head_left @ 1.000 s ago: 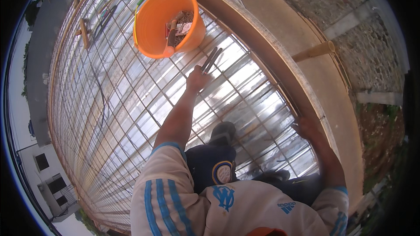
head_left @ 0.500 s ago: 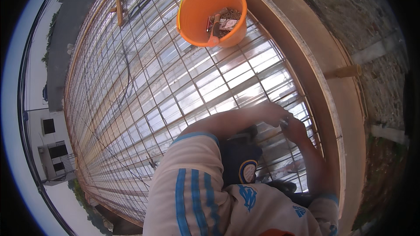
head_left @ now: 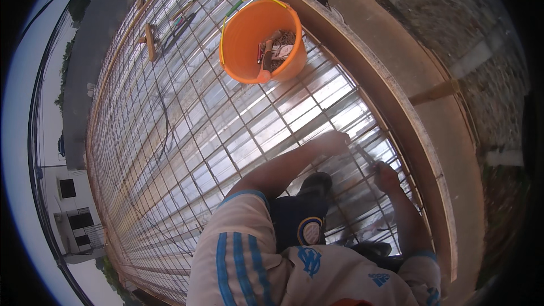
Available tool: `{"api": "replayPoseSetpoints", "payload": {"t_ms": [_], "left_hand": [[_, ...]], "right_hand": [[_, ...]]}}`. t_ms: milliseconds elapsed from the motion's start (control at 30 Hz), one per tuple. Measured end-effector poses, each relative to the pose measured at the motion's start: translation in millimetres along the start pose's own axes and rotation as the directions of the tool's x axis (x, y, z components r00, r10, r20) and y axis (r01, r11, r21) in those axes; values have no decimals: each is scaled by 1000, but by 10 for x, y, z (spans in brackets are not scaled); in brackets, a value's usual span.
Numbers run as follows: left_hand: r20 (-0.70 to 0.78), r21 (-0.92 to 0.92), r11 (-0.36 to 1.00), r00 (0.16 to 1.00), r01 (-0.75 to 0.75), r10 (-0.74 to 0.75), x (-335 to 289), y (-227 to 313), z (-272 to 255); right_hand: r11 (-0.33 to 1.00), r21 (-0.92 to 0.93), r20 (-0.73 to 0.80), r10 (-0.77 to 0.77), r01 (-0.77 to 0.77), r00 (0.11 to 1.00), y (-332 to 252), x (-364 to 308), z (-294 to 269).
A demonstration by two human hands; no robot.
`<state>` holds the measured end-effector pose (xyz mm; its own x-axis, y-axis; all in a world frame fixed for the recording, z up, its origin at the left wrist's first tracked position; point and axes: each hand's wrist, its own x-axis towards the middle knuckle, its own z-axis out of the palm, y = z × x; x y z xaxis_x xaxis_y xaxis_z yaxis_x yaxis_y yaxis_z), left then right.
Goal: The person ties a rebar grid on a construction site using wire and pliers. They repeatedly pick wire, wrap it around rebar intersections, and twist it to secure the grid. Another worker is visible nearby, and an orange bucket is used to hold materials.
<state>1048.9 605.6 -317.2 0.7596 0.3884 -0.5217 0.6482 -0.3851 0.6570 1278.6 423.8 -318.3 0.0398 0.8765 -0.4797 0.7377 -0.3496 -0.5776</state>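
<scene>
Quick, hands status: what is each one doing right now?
Left hand: down on the rebar mesh, fingers curled; whether it grips anything cannot be told.
Right hand: closed around a thin dark tool at the mesh.

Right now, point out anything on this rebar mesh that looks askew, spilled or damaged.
Nothing stands out. The orange bucket stands upright on the rebar mesh, its contents inside. Both hands, left hand and right hand, meet at one bar near the wooden edge board.

Hands (head_left: 362,156) at rebar mesh (head_left: 187,136).
</scene>
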Motion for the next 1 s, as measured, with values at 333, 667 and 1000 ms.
{"api": "replayPoseSetpoints", "payload": {"t_ms": [333,667,1000], "left_hand": [[121,161,980,988,-117,98,-213,330,-215],[-27,-160,974,985,163,-169,-1001,1304,-384],[139,-29,880,873,475,-467,-2725,2803,-1168]], "right_hand": [[964,244,-24,-104,107,994,385,46,340],[962,-134,138,255,-237,957,975,-1601,-578],[548,7,207,818,-837,537,567,-4926,-1102]]}}
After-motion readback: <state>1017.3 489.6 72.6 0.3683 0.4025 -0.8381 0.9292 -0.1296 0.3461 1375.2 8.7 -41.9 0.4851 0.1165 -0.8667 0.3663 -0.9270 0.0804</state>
